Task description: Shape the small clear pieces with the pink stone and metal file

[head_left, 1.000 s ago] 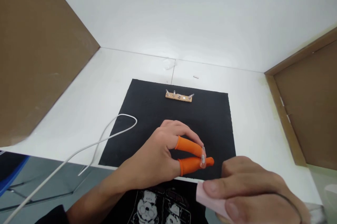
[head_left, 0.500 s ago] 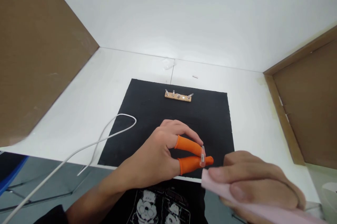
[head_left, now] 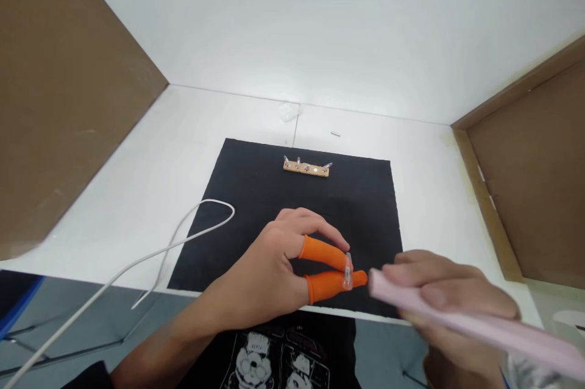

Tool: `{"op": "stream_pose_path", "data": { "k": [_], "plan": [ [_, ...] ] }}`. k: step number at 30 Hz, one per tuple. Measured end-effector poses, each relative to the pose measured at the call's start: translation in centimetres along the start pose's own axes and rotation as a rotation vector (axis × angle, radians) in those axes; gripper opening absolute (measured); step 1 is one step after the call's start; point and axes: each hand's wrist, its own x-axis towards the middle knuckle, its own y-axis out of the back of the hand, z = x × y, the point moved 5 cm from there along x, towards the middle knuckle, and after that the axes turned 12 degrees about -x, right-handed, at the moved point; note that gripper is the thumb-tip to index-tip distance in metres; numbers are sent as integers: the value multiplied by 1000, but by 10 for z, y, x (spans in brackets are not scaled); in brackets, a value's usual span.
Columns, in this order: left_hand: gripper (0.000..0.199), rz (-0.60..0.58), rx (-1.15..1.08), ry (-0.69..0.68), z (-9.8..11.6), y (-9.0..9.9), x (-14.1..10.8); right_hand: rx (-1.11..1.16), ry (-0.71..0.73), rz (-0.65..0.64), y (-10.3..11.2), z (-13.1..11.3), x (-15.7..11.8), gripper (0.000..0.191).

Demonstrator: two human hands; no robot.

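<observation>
Left hand [head_left: 281,264]: finger and thumb pinch a clear tip [head_left: 348,274]. Right hand [head_left: 457,285]: fingers closed round a stick [head_left: 479,327], its end nearby. Beyond the left fingers: strip [head_left: 306,169], mat [head_left: 260,185]; leftward, a cable [head_left: 167,249].

My left forearm [head_left: 183,331] slants up from the lower left; my left hand [head_left: 276,264] pinches with thumb [head_left: 322,288] and forefinger [head_left: 322,252], other fingers bent beyond. My right hand [head_left: 464,299], at lower right, grips, thumb beside bent fingers.
</observation>
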Motion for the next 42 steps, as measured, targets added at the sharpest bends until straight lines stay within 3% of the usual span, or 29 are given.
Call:
{"op": "stream_pose_path", "data": {
  "k": [3, 8, 10, 12, 16, 18, 24, 31, 36, 38, 39, 40, 42],
  "plan": [
    [10, 0, -10, 10, 0, 0, 1, 45, -94, 91, 8, 10, -4, 34],
    [9, 11, -12, -3, -1, 1, 0, 4, 22, -114, -20, -11, -1, 8],
    [10, 13, -16, 2, -2, 1, 0, 2, 22, -123, -25, -15, 1, 2],
    [10, 4, -19, 3, -1, 0, -1, 23, 32, -67, -19, -13, 1, 5],
    [10, -6, -17, 15, 0, 0, 0, 58, -73, 60, 4, 7, -2, 35],
    [10, 0, -15, 17, 0, 0, 0, 38, -87, 67, 5, 10, -1, 41],
    [10, 10, -19, 8, -2, 1, 0, 72, 100, -133, -22, -14, 12, 14],
    [9, -4, -34, 19, -1, -1, 0, -15, -51, 56, 10, 12, 3, 40],
    [8, -10, -35, 28, -3, -1, 1, 6, 58, -90, -17, -15, 3, 2],
    [9, -1, -40, 25, -2, 0, 1, -46, -93, -34, -21, -15, 3, 10],
    [9, -3, -42, 26, -2, -1, 1, -43, -81, -1, -19, -15, 3, 6],
    [8, -6, -42, 26, -1, -1, 1, -3, 27, -55, -19, -19, 5, 3],
    [7, -20, -38, 25, 0, -2, 1, -19, 39, -34, -7, -11, 8, 17]
  ]
}}
